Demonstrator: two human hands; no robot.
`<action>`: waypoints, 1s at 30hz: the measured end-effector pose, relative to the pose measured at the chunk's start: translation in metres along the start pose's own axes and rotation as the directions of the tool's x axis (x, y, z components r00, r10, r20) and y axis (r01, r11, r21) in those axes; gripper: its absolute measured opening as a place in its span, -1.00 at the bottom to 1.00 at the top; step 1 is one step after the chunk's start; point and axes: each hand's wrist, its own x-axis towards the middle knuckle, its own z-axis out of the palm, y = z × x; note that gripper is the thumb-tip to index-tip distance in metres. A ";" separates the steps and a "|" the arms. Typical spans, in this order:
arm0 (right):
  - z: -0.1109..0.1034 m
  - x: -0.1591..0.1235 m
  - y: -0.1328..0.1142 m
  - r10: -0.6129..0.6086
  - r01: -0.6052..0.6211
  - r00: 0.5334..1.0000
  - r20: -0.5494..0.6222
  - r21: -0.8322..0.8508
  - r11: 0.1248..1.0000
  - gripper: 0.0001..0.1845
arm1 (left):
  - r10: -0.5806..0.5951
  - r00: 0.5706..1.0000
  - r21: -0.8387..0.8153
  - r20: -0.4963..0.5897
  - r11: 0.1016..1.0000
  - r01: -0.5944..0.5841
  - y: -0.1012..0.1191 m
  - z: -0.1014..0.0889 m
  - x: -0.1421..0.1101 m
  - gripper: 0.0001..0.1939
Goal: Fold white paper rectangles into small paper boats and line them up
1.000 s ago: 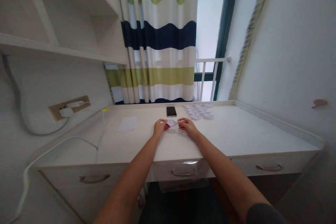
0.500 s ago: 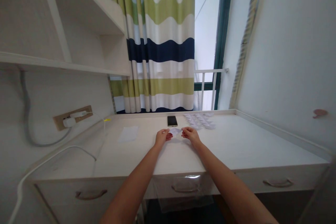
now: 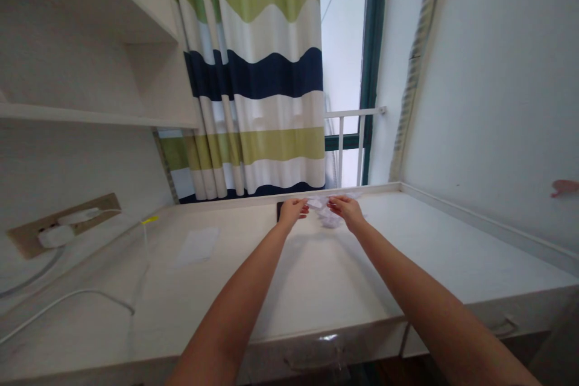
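Between my two hands is a small folded piece of white paper (image 3: 316, 202). My left hand (image 3: 294, 211) pinches its left end, and my right hand (image 3: 346, 211) pinches its right end. Both hands are raised over the back part of the white desk (image 3: 316, 277). Just behind and below them lie several folded white paper pieces (image 3: 331, 219), partly hidden by my hands and the held paper. A dark phone (image 3: 280, 210) rests on the desk behind my left hand, which covers most of it.
White paper sheets (image 3: 198, 245) lie on the left of the desk. A white cable (image 3: 90, 293) runs over the left edge, below a wall socket with plugs (image 3: 56, 235). A shelf (image 3: 99, 114) overhangs the left side. A striped curtain (image 3: 275, 114) hangs behind the desk.
Both hands have moved forward and to the right with the folded paper, from in front of the phone to over the other folded pieces. The camera view has shifted too.
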 end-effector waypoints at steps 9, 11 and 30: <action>-0.081 0.065 -0.022 -0.019 0.006 0.985 -0.171 -0.076 0.997 -0.94 | -0.009 0.994 -0.009 0.105 1.000 0.010 -0.008 0.099 0.067 -0.91; -0.098 0.081 -0.022 -0.019 0.002 0.980 -0.200 -0.086 0.996 -0.93 | -0.014 0.990 0.026 0.144 1.000 0.011 -0.014 0.119 0.083 -0.89; -0.185 0.195 0.039 0.047 -0.123 0.934 -0.353 -0.197 0.973 -0.91 | 0.264 0.887 0.783 0.377 0.420 -0.458 -0.077 0.196 0.200 -0.80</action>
